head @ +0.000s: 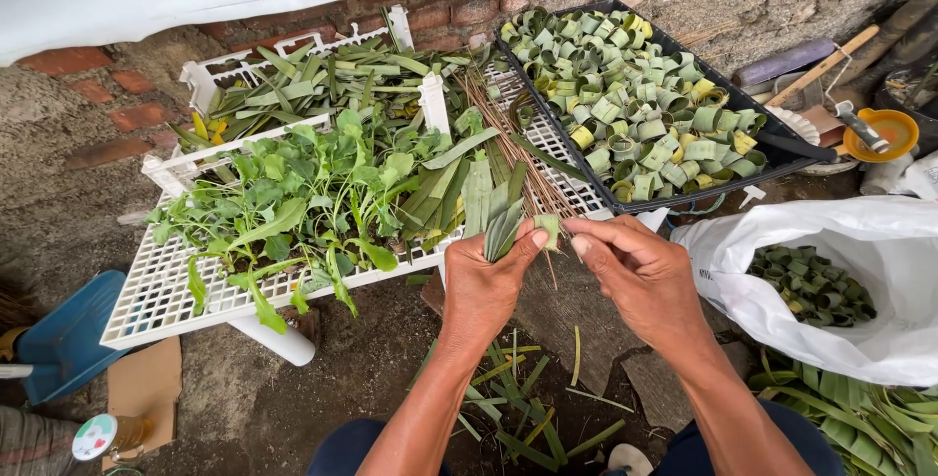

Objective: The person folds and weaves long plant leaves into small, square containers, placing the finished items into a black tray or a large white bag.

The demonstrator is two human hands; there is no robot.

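My left hand (484,285) grips a small bundle of cut green leaf strips (501,229) that stand up from the fist. My right hand (640,276) meets it at the fingertips, and both pinch a short folded leaf piece (549,229) between them. Just beyond the hands lies a white plastic grid rack (161,300) with leafy green plants (308,197), long leaf strips (469,188) and thin brown sticks (518,158). Behind it a black tray (782,158) holds several rolled leaf rings (635,95).
A white plastic bag (850,232) with more leaf rings stands at the right. Long leaves (860,422) lie on the ground below it. Leaf scraps (518,403) litter the dirt between my knees. A blue dustpan (63,339) sits left, an orange bowl (884,134) at the far right, against a brick wall (127,114).
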